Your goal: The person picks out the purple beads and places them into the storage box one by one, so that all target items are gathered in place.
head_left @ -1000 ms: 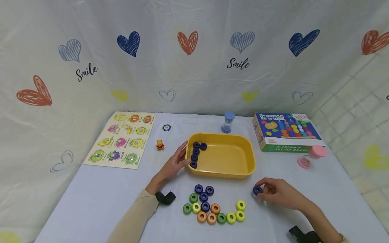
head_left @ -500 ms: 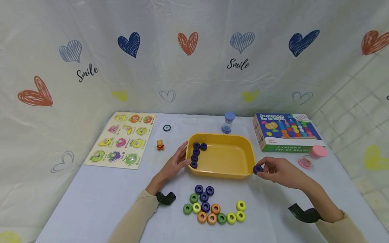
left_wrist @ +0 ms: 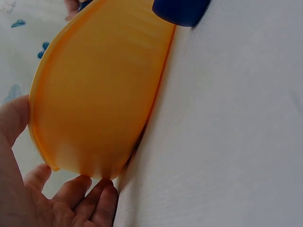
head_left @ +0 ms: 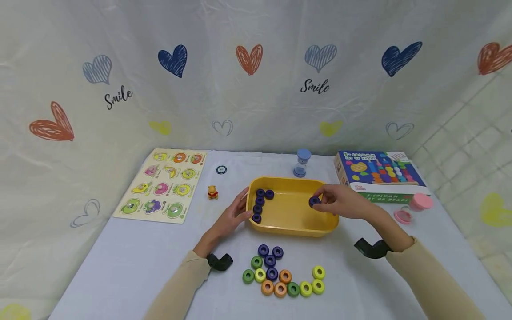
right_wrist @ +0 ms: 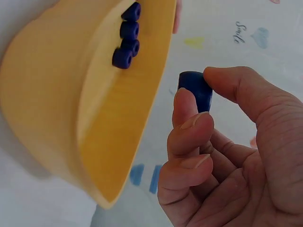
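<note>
Bead (head_left: 314, 202), pinched by the right hand (head_left: 339, 202), hangs over the tray (head_left: 289, 213) the left hand (head_left: 229, 218) touches with loose fingers

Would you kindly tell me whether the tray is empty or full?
Neither, partly filled: five dark beads sit at the left end of the tray, while its remaining visible floor is bare.
</note>
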Demonstrator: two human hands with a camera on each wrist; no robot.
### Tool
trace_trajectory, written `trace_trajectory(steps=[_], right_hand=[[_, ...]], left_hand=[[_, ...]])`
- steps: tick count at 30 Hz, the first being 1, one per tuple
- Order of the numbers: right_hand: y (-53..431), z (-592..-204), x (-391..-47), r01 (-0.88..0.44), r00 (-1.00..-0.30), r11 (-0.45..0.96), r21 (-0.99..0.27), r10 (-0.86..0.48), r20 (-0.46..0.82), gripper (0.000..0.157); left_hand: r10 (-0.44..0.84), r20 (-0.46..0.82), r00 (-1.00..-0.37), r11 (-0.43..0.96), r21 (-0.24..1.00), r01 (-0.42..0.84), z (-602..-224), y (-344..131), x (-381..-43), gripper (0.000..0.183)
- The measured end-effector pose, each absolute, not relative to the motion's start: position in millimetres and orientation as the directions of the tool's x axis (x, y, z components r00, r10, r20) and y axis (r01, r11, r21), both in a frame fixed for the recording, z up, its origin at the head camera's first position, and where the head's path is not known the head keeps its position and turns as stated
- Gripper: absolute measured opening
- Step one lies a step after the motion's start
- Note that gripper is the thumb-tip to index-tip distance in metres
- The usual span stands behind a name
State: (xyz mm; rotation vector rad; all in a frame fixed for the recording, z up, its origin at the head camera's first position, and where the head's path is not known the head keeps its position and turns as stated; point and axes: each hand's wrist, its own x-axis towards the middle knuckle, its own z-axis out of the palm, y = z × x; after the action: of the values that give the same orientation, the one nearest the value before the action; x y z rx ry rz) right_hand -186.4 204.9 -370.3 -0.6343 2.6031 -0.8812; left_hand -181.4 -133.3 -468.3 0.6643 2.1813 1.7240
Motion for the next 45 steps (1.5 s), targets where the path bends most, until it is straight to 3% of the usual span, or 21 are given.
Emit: trace_trajectory(steps=[16,25,36,45], right_hand=[[153,-383,-243,-0.279,-0.807,0.750,-0.600,-0.522,-0.276,0.037],[138,-406,-270,-0.263,-0.778,0.788,-0.557,-0.514,-0.361,0.036],[116,-417,-271,-0.281,-0.758,0.830,-0.482,-0.500,-0.419,0.034],[110,-418,-270,-0.387,-0.775,0.816,-0.429,-0.540,-0.328,0.034]], left_hand=[[0.511,0.067,-0.857,0.187,0.965,0.186,-468,-133,-181,0.066],[0.485,0.101,-0.869,0.182,0.960,0.213,-493,-133,-193,0.067],[0.473,0.100,-0.876,0.198,0.956,0.216,-497,-133,-194,0.067],[0.468,0.111,-0.877,0.192,0.956,0.224,-499,-134,-195,0.067]])
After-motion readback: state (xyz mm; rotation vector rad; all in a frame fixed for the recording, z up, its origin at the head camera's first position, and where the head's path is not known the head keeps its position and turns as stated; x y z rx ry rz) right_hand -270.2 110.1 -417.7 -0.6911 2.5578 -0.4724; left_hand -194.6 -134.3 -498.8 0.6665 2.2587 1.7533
